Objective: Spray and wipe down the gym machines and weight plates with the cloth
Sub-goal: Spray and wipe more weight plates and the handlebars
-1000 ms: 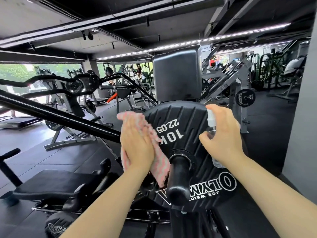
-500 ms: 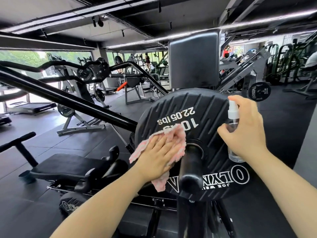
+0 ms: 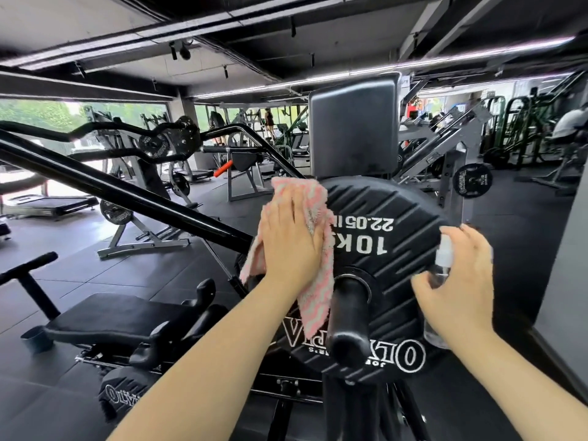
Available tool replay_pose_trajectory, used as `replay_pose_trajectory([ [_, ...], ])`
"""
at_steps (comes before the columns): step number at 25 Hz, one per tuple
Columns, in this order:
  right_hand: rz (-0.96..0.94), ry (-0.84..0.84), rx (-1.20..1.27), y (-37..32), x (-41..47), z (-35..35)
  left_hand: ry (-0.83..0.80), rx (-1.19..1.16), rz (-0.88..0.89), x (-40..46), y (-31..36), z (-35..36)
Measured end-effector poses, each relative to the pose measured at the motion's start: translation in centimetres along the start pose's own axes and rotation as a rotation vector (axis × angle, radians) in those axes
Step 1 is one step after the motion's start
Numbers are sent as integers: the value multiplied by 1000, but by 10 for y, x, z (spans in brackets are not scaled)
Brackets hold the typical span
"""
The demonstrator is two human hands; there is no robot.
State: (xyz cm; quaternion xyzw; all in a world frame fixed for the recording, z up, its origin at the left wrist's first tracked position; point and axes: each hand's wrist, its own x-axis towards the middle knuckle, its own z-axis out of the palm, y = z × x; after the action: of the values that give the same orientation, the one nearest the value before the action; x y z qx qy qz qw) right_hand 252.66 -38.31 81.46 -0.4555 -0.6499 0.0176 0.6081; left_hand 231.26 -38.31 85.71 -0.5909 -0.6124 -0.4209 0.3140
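A black weight plate (image 3: 375, 268) sits on a thick peg (image 3: 348, 316) that juts toward the camera and hides the plate's hub. Behind, at 12 o'clock, stands a padded backrest (image 3: 353, 128); a black bar (image 3: 127, 195) slants in from 9 o'clock. The left hand (image 3: 291, 240), fingers flat, presses the pink cloth (image 3: 313, 300) at the plate's 10 o'clock edge, higher than half a second ago. The right hand (image 3: 458, 281) grips the spray bottle (image 3: 440, 268) at 3 o'clock, now lower.

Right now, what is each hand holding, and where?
The right hand grips the spray bottle around its body. The left hand presses the cloth flat against the weight plate.
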Motion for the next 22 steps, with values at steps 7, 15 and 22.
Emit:
replay_pose_trajectory([
  [7,-503,-277,-202,-78,54,43,-102,-14,144,33,-3,-8],
  [15,-591,-275,-318,-64,50,46,-273,-373,-289,3,-47,-31],
  [22,-592,-255,-402,-65,46,44,-521,-577,-740,-99,-111,-19],
])
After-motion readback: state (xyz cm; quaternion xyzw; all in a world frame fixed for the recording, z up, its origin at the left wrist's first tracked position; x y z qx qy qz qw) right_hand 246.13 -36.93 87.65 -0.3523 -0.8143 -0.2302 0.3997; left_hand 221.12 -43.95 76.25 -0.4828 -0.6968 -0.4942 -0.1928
